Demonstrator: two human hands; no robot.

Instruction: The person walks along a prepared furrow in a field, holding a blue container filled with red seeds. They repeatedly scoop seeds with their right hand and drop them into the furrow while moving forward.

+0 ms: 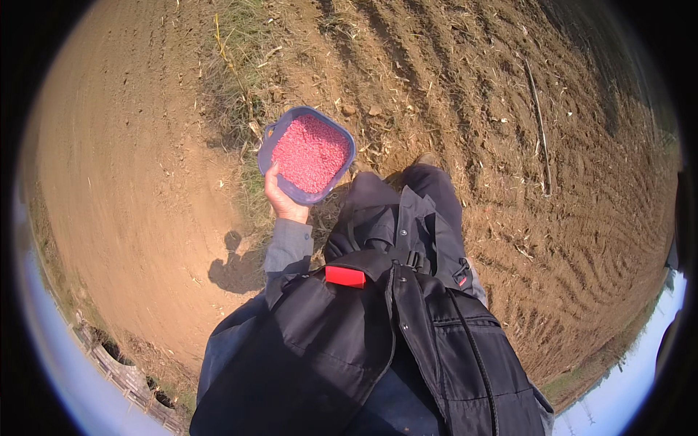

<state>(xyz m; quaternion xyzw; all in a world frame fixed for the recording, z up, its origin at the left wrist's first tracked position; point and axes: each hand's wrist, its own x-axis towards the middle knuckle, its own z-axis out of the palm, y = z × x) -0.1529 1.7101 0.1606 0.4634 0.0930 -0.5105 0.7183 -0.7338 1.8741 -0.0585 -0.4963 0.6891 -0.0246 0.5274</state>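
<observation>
My left hand (283, 196) grips a blue-grey plastic basket or tub (264, 155) by its near left edge, the thumb over the rim. Small pink seeds or pellets (313, 152) fill much of it. The tub is held out in front of me, left of my knees and above the soil. My right hand is out of view; on that side my dark jacket (463, 349) and dark trousers (436, 188) show, with furrowed ground beyond them. A red piece (345, 277) lies at the front of the jacket.
A strip of grass (234, 71) runs ahead, between smoother soil (136, 163) at left and furrowed soil (491, 109) with dry stalk bits at right. A long thin stick (539, 125) lies on the furrows. A stone-like bridge or wall (125, 381) stands far at lower left.
</observation>
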